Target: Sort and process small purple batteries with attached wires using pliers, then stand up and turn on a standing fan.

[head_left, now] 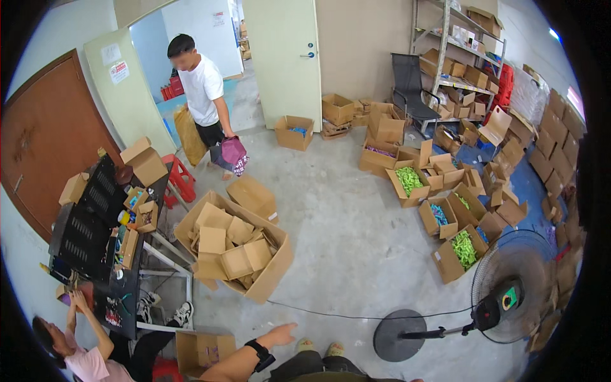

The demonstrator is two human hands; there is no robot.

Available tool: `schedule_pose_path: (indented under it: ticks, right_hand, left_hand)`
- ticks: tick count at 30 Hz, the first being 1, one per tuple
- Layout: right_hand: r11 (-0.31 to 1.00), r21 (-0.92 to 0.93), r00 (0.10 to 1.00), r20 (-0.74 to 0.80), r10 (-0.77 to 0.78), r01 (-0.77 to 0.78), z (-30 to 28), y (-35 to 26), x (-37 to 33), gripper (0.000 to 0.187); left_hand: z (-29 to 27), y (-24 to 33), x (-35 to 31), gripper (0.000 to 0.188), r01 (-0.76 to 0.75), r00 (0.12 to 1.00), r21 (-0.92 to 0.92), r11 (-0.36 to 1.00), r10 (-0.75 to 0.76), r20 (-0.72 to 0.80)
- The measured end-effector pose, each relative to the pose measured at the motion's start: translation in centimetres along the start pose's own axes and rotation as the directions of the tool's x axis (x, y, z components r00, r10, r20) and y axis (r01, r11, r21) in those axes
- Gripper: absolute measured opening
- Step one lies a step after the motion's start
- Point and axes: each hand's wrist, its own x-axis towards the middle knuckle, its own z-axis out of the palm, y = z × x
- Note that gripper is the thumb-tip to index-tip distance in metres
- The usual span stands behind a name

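Note:
My left hand [280, 334] reaches in from the lower edge, a dark band [261, 355] around its wrist. Its fingers point to the right, loosely stretched, and I see nothing held in them. It hangs above the grey floor, left of my feet in light sandals [305, 345]. Nearest on its left is an open cardboard box [203, 354]. Of my right hand only a small skin-coloured sliver [417, 380] shows at the lower edge; its fingers are hidden. Farther ahead stands a large carton [267, 283] filled with flattened cardboard pieces.
A standing fan [509, 299] is at the right, its cable [356, 316] crossing the floor. Open boxes of green packets [463, 248] line the right side. One person [200, 95] carries a sack and purple fabric near the doorway; another [83, 350] works at the black bench [127, 318].

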Motion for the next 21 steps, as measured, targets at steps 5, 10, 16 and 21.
schedule_pose_path:
  ticks: [5, 10, 16, 21]
  right_hand:
    - [0.996, 0.089, 0.997, 0.079, 0.004, -0.011, 4.0, -3.6, -4.4, 0.034]
    - [0.996, 0.048, 0.995, 0.067, -0.074, 0.071, -1.4, -14.9, -6.6, 0.037]
    - [0.956, 0.186, 0.961, -0.201, -0.190, 0.228, -8.4, -21.5, -8.0, 0.045]
    - [0.973, 0.190, 0.990, -0.073, -0.118, 0.130, -7.9, -12.4, -8.9, 0.045]
  left_hand:
    - [-2.9, 1.3, 0.7, 0.049, 0.240, 0.929, -0.045, 0.970, -0.216, 0.302]
    - [-6.4, 2.2, 1.8, 0.047, 0.279, 0.956, -0.065, 0.958, -0.270, 0.119]
    - [-11.2, 6.3, 0.0, 0.047, 0.224, 0.952, -0.314, 0.923, -0.276, -0.130]
    - [-6.9, 7.7, -2.4, 0.046, 0.095, 0.995, 0.195, 0.976, -0.097, 0.002]
